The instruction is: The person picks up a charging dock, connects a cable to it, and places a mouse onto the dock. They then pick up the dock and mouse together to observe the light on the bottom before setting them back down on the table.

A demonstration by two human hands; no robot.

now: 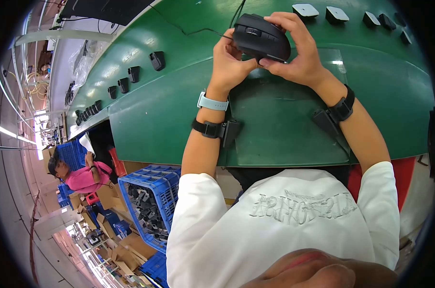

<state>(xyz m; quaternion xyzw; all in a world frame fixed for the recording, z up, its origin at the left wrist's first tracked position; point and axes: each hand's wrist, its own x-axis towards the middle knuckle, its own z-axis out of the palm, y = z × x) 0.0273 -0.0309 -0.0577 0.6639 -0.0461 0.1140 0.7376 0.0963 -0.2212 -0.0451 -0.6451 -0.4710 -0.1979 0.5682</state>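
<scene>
A black computer mouse (268,44) with a scroll wheel is held up over the green worktable (174,120), tilted. My left hand (227,65) grips its left side, fingers partly hidden behind it. From the other side my right hand (301,55) wraps around it, fingers over the far edge and thumb underneath. Both thumbs nearly meet at the near end of the mouse. A thin black cable (193,32) runs along the table up to the mouse by my left hand.
Small black pieces (157,61) stand in a row along the table's left. Several white-topped pieces (336,15) line the far right. A dark panel (107,9) stands far left. Beside me is a blue crate (167,185) of dark parts; a person in pink (88,176) works beyond it.
</scene>
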